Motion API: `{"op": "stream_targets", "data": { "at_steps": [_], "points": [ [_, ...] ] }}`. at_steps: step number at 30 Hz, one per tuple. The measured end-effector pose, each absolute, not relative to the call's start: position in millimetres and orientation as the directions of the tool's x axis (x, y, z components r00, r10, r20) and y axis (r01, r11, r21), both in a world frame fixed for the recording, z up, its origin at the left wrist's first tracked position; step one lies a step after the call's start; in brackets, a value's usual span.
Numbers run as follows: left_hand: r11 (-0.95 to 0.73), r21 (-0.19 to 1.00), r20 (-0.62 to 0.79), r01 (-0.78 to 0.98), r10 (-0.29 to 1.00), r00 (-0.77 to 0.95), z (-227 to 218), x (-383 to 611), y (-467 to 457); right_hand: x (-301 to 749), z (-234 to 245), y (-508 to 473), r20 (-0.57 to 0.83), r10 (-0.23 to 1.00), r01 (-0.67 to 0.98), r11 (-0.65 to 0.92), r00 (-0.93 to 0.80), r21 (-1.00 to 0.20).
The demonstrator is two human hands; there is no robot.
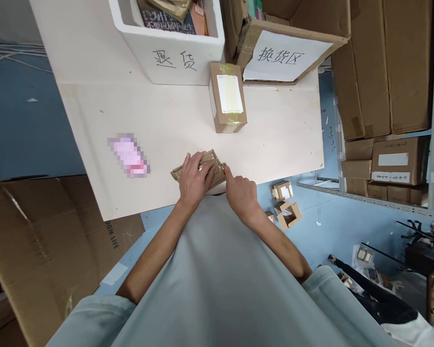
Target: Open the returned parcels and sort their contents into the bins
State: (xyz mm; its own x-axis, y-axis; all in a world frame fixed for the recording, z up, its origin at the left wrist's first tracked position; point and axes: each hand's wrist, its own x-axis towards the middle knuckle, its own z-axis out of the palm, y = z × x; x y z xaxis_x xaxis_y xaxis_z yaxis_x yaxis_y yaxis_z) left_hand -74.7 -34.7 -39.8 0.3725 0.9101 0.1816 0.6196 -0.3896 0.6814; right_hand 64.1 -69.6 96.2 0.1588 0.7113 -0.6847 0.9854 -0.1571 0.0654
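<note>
A small taped cardboard parcel (211, 161) lies near the front edge of the pale table (159, 120). My left hand (194, 179) rests flat on top of it, fingers spread over the tape. My right hand (240, 192) is closed at the parcel's right end, pinching something small with a red tip that I cannot make out, pressed against the parcel's edge. A second, taller taped box (227, 97) with a white label stands further back on the table.
A white foam bin (173, 41) with handwriting holds books at the back. An open carton (289, 53) with a paper sign sits back right. A blurred pink item (129, 155) lies left. Cardboard boxes (383, 67) fill the right; small open boxes (285, 202) lie on the blue floor.
</note>
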Motion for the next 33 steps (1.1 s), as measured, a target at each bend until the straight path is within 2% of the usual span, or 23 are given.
{"op": "stream_targets", "data": {
  "at_steps": [7, 20, 26, 29, 33],
  "points": [
    [-0.33, 0.721, 0.134, 0.609, 0.929, 0.345, -39.1, -72.7, -36.0, 63.7, 92.8, -72.1, -0.672, 0.725, 0.985, -0.166, 0.153, 0.046],
    [-0.322, 0.713, 0.149, 0.623, 0.937, 0.315, -45.2, -66.0, -34.5, 68.0, 67.1, -69.4, -0.596, 0.786, 0.98, -0.199, 0.162, 0.004],
    [-0.328, 0.736, 0.156, 0.592, 0.933, 0.324, -26.7, -64.8, -43.4, 79.2, 85.4, -94.7, -0.573, 0.794, 0.961, -0.274, 0.203, -0.04],
    [-0.249, 0.791, 0.173, 0.559, 0.967, 0.185, -13.0, -81.4, -47.8, 79.3, 94.1, -104.4, -0.554, 0.808, 0.953, -0.291, 0.201, -0.079],
    [-0.051, 0.852, 0.134, 0.52, 0.983, -0.122, -28.6, -130.5, -54.1, 68.9, 88.9, -107.6, -0.522, 0.852, 0.95, -0.192, 0.036, -0.248]
  ]
}}
